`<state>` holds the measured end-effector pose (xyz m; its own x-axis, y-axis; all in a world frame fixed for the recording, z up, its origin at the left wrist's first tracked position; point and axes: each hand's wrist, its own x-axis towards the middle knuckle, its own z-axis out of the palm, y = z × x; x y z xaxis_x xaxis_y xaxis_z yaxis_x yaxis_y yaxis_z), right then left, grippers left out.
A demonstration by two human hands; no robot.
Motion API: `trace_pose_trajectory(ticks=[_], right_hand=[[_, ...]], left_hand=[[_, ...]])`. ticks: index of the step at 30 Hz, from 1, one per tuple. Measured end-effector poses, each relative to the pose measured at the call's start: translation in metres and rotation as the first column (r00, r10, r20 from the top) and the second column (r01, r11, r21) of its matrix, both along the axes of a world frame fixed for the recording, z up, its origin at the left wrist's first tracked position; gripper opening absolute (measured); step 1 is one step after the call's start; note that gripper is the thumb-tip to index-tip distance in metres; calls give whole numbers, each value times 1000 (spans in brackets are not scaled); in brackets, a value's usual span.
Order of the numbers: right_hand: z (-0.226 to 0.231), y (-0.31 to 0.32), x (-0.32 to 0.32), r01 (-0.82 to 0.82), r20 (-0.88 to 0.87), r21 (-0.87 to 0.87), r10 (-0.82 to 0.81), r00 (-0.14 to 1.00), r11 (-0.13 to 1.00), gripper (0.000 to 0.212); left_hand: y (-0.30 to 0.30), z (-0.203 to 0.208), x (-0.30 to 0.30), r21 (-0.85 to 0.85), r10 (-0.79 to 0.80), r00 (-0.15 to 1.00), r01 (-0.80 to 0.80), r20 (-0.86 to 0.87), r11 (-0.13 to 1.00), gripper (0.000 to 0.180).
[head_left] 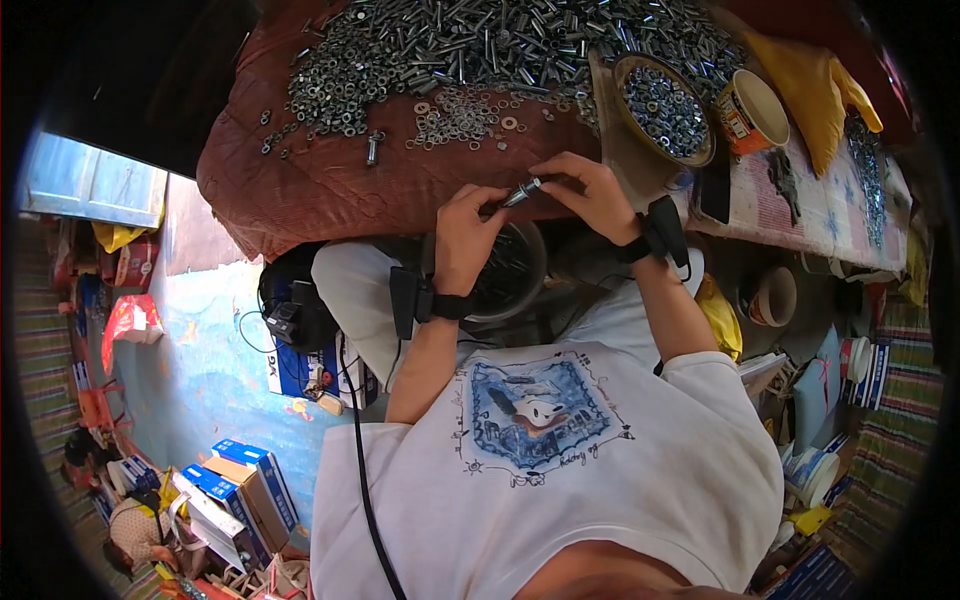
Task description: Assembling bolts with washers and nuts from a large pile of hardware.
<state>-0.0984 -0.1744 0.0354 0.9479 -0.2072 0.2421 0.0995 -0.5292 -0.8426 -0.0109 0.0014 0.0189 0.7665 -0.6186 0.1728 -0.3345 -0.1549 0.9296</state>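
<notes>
My left hand (466,236) and my right hand (590,196) meet over the near edge of a brown cushion-like surface (330,195). Between their fingertips they hold a small metal bolt (522,192), each hand pinching one end. Just below the hands sits a dark round bowl (520,270) with metal pieces in it. A big heap of bolts and nuts (480,45) covers the far part of the brown surface. A smaller patch of washers (462,115) lies closer to my hands. One loose bolt (374,148) lies apart to the left.
A round tin (664,110) filled with nuts stands to the right of the heap, an orange paper cup (752,110) beside it. A yellow glove (812,85) lies on a patterned cloth (800,200). Blue boxes (240,490) and clutter lie on the floor at left.
</notes>
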Motion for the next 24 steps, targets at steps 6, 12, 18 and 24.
trace_pose_trajectory(ticks=[6, 12, 18, 24], right_hand=[[-5, -1, -12, 47, -13, 144, -45, 999, 988, 19], [-1, -5, -13, 50, -248, 34, -40, 968, 998, 19], [-13, -1, -13, 134, -59, 220, -124, 991, 966, 27], [1, 2, -26, 92, 1, 541, -111, 994, 836, 37]], left_hand=[[-4, 10, -11, 40, -17, 995, 13, 97, 999, 23], [-2, 9, -12, 22, -52, 987, 50, 155, 999, 20], [-5, 7, -13, -23, -66, 994, 68, 84, 997, 20], [-4, -1, -8, -136, 20, 1000, -17, 22, 991, 19]])
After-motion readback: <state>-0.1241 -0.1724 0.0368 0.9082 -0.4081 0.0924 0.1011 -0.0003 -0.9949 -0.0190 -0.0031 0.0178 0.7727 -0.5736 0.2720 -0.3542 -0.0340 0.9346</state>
